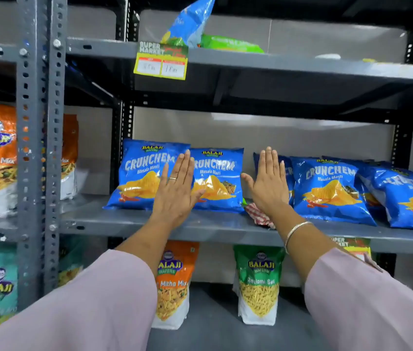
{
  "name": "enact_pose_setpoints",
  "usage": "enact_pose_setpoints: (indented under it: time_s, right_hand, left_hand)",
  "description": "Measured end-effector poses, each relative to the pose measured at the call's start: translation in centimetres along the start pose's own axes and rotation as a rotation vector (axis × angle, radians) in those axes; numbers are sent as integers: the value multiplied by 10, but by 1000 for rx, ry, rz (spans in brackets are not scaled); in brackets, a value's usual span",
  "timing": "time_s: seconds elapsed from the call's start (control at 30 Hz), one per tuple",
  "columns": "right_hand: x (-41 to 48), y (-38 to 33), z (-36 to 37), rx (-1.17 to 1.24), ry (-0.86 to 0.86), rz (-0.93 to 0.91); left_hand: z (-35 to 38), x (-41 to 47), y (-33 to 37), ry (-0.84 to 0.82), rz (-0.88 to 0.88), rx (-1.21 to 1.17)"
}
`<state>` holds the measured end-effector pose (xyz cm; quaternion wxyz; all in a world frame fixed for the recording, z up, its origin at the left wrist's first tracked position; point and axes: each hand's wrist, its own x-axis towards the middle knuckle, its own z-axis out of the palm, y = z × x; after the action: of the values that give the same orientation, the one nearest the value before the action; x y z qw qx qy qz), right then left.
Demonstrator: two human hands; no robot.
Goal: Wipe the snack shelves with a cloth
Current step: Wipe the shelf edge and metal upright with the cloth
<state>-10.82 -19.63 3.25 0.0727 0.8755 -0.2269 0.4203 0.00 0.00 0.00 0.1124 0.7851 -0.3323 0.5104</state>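
Spanning the grey slotted-steel middle shelf [114, 220] from its left upright, two glossy blue crisp packets [140, 174] leaned against the back panel. The left hand [176, 187] was raised flat in front of them, fingers straight and together, gripping nothing; whether it touched the packets could not be told. A bare gap of shelf lay between the hands. There the red-and-white checked cloth [258, 214] sat crumpled on the shelf, partly hidden under the wrist of the right hand [268, 182], which was equally flat and open and held nothing. Further right more blue crisp packets [329, 188] slumped in a row. The cloth looked soft, light and limp, likely best bunched in one palm. The puffed packets would probably slide easily and crush if squeezed, so flat-handed pushing seemed wise.
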Motion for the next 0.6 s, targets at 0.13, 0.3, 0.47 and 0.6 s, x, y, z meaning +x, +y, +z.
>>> enact_pose_setpoints:
  time_s: [0.13,0.3,0.47,0.6]
  right_hand:
    - [-7,11,14,-18,-248,108]
    - [-10,18,28,-3,-530,194]
    - [7,29,39,-2,-754,234]
    - [13,29,47,118,-830,274]
  left_hand:
    - [11,-25,13,-68,62,-64]
    - [25,-50,18,-295,60,-94]
    - [34,-54,20,-233,0,-95]
    - [38,-55,20,-195,2,-51]
